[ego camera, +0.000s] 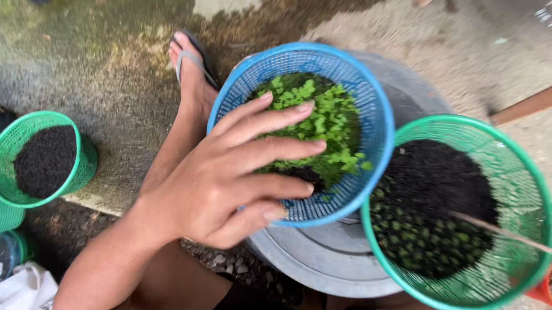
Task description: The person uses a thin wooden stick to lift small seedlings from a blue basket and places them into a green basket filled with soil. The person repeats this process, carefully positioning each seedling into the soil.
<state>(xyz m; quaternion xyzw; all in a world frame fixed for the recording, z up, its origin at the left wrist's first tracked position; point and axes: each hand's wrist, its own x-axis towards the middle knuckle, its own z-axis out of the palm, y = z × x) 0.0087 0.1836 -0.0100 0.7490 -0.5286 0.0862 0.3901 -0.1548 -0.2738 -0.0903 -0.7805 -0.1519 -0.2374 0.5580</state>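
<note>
Over the grey metal basin [346, 263], which serves as the landmark, two mesh baskets rest on its rim. On the basin's left side sits the blue basket [376, 117], filled with small green seedlings [320, 122] on dark soil. The left hand [222, 183] lies spread across them, fingers open and slightly curled, fingertips touching the leaves but not closed on any. On the basin's right side tilts the green basket [533, 186], packed with black soil and dotted with tiny planted sprouts; a thin stick [510, 235] lies over it. The right hand is barely in view at the far right edge, so its grip cannot be told. Judging by this, seedlings are being picked out for transplanting; pinching one gently by its stem seems the next need.
</note>
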